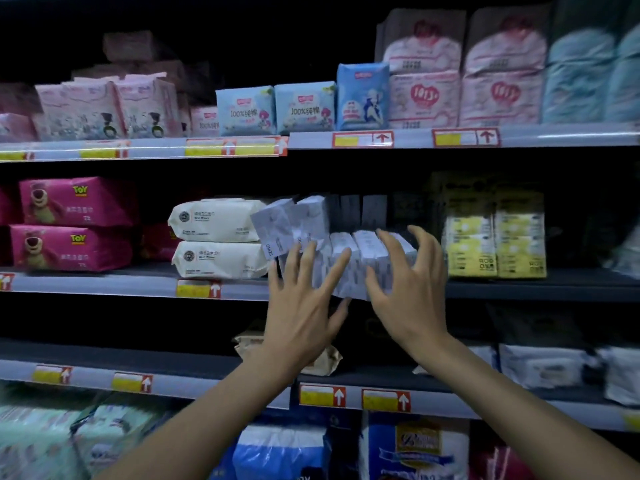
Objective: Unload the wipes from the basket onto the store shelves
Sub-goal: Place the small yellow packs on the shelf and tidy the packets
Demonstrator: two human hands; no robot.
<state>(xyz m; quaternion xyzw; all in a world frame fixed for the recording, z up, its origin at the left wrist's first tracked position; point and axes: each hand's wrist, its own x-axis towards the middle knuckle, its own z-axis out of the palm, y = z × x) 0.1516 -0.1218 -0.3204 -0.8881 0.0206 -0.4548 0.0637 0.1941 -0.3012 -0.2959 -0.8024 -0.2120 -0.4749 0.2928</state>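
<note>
A: Left fingers (337,271) are straight and fanned, laid flat against the front of the wipes (356,268). Nothing is pinched.

B: And the right fingers (424,244)?

A: Spread and half bent, like a claw over the right end of the row. They're not closed round anything. It's too blurred to tell whether the tips touch the packs.

B: So the left hand (301,317) and right hand (412,296) are both loose, squaring up the row rather than carrying.

A: That's my reading. The wipes stand on edge on the middle shelf (519,289), between the white packs (218,237) and the yellow packs (495,244). Their bottoms seem to hang a little over the shelf lip.

B: Then push low and level, both palms together, so the row slides back as one block.

A: Mind the tilted packs (287,220) up on the left, too. They lean out over the row, beside the white packs. Shove only the bottom and they could tip forward.

B: So steady those with the left fingertips, bracket the right end with the other hand, and ease back till the fronts line up with the lip.

A: Gently, though. Soft packs buckle if pressed mid-face.

B: The basket?

A: Not in view, so I can't say how many are left.
</note>
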